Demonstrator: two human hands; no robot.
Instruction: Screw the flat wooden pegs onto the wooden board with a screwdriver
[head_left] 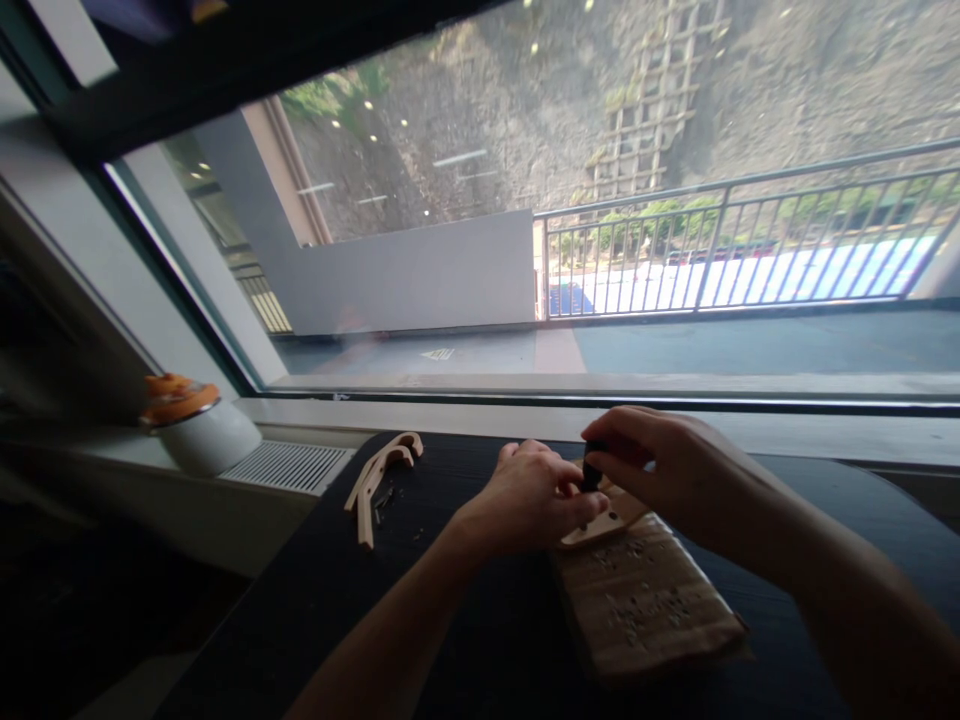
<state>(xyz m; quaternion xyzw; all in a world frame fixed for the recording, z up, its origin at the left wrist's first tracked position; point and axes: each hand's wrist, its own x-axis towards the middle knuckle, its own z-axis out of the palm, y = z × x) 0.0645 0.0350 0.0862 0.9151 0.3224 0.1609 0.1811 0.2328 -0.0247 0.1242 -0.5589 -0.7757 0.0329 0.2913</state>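
My right hand [637,445] grips a black-handled tool [592,468] from above. The tool stands roughly upright, with its working end hidden behind my fingers, so its exact kind does not show. Beside its lower end, my left hand [536,495] is closed with thumb and fingers over a flat, pale wooden piece [596,528] with dark holes. That piece lies on the far end of a brown cardboard-covered block [652,610]. Many small light marks or bits cover the block's top. What my left fingertips touch underneath is partly hidden.
Two curved, hooked wooden parts [366,500] lie on the dark table [480,620] to the left, with small dark bits beside them. A white container with an orange top [206,430] stands on the sill by a vent grille [289,467]. A large window rises beyond the table.
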